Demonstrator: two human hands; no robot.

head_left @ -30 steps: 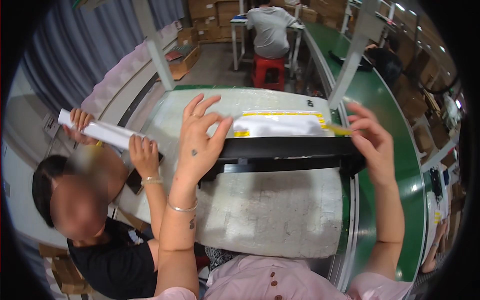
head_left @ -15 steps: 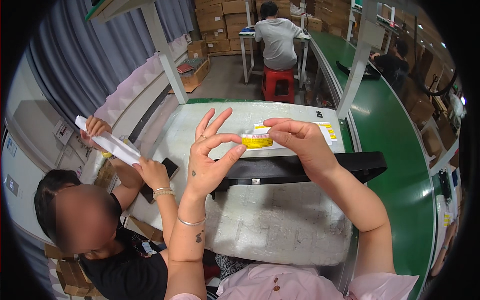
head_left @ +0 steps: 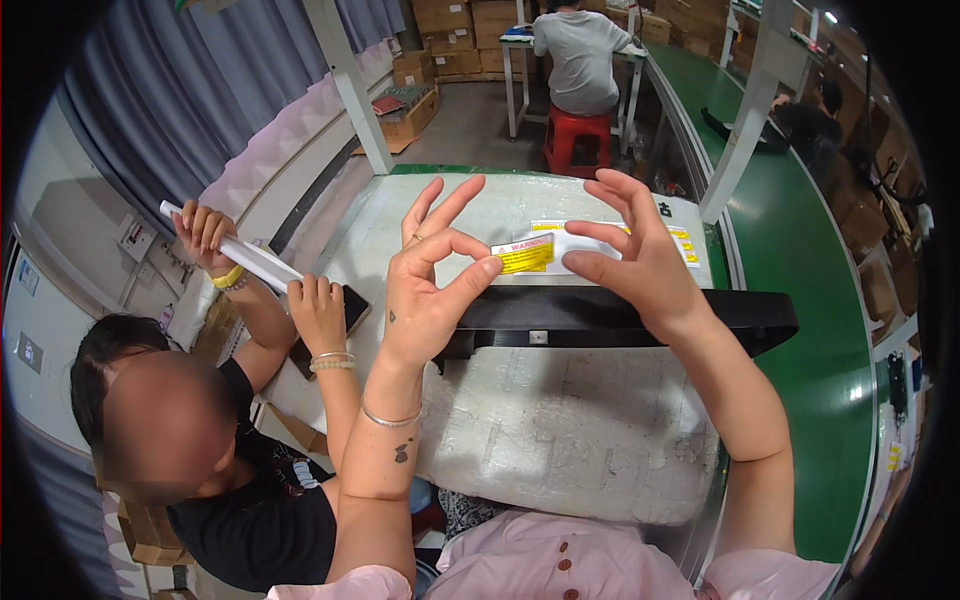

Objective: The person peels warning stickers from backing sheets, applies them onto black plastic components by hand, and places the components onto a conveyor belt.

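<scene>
Left hand [head_left: 430, 285] pinches a yellow-and-white label [head_left: 524, 256], thumb to forefinger, raised above the surface [head_left: 570, 430]. Black bar [head_left: 580, 322] lies across the surface, right end passing its right edge. Label sheet [head_left: 578, 246] lies near the far edge, more yellow labels [head_left: 688, 246] on it; held label appears already off the sheet, stuck to neither bar nor surface. Right hand [head_left: 645, 260]: just right of held label, fingers spread, grasping nothing visible.

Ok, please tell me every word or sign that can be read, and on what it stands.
Sticker in the left hand: reddish heading, triangular sign; wording not copied here, smaller lines too small to read.
Sheet of yellow labels: too small to read.
White work surface: one dark character near the far right corner, not copied.
Cardboard boxes: too blurred.
</scene>
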